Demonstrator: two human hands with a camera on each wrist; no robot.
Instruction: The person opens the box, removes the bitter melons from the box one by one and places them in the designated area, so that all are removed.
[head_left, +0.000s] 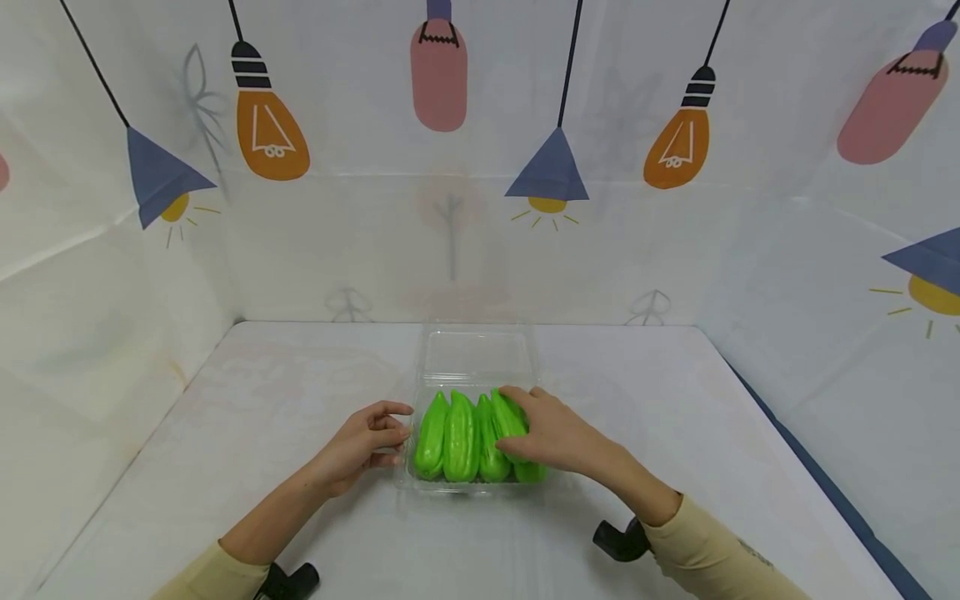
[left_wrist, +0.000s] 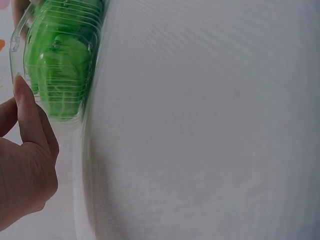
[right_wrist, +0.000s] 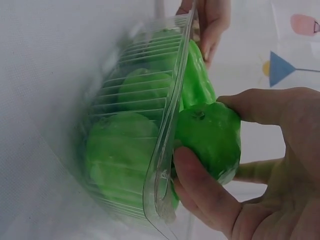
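Note:
Several long, glossy green peppers (head_left: 461, 437) lie side by side in a clear plastic clamshell box (head_left: 420, 485), its hinged lid (head_left: 477, 354) laid open toward the back. My right hand (head_left: 553, 429) holds the rightmost upper pepper (right_wrist: 207, 137) between thumb and fingers. That pepper sits at the box's right rim, above another pepper (right_wrist: 122, 160) seen through the ribbed wall. At the left side, the fingers of my left hand (head_left: 367, 446) are loosely bent, with a fingertip touching the box rim (left_wrist: 16, 60). Part of the held pepper is hidden behind the right hand.
The box stands on a white table (head_left: 300, 375). White cloth walls (head_left: 480, 250) printed with lamps enclose the back and sides. A black wrist device (head_left: 622, 540) is by the right forearm, another (head_left: 291, 582) by the left.

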